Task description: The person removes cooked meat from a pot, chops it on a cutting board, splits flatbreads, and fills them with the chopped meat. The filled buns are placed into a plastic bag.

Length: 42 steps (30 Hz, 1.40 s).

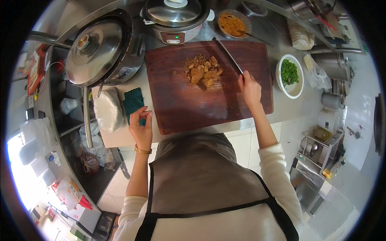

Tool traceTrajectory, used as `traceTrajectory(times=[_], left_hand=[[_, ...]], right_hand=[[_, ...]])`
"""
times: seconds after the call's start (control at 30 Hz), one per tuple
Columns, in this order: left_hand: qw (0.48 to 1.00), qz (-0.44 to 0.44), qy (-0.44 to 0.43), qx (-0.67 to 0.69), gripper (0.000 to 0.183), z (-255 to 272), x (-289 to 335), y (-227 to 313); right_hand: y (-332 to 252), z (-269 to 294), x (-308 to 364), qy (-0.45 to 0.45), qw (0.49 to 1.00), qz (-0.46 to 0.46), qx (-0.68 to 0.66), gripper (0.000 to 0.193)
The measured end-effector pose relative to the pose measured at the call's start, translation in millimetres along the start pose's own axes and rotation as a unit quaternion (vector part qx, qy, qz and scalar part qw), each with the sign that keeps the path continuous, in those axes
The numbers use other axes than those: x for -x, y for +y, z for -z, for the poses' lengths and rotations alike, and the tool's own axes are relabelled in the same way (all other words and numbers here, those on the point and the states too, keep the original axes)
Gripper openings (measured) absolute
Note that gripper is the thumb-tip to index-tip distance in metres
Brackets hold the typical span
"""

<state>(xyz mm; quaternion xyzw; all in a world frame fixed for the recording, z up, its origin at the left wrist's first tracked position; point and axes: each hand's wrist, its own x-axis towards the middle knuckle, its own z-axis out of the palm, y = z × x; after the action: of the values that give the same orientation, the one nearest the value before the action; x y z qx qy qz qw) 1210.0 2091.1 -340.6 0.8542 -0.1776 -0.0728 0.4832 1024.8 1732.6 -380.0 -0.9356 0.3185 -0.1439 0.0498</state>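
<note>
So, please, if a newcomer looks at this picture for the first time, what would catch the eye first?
Probably the heap of chopped brown food on the dark red-brown cutting board at the centre, with the knife in the person's right hand at the board's right side. Next, perhaps, the bright chopped greens in a white bowl right of the board, and the big lidded pan at upper left.

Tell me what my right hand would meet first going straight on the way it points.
Past the cutting board, your right hand, holding a knife, would probably meet the bowl of orange food first; relative height is unclear.
</note>
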Motion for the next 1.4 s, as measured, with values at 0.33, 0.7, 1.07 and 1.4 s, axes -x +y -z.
traceTrajectory(times=[0.33,0.7,1.07,1.4], left_hand=[[0.995,0.075,0.069,-0.020,0.016,-53.7,80.3,43.2],[0.990,0.102,-0.052,0.088,0.016,-112.8,125.4,120.1],[0.673,-0.329,-0.420,0.513,0.033,-188.1,82.2,357.9],[0.232,-0.184,-0.761,0.577,0.053,-389.8,279.6,520.5]], right_hand=[[37.5,-37.4,17.8,-0.032,0.993,0.078,-0.078,0.014],[126.1,-31.6,29.1,-0.084,0.971,-0.108,-0.196,0.029],[208.7,41.8,245.7,0.049,0.955,-0.286,-0.061,0.036],[290.5,71.2,640.0,0.046,0.604,-0.794,0.045,0.042]])
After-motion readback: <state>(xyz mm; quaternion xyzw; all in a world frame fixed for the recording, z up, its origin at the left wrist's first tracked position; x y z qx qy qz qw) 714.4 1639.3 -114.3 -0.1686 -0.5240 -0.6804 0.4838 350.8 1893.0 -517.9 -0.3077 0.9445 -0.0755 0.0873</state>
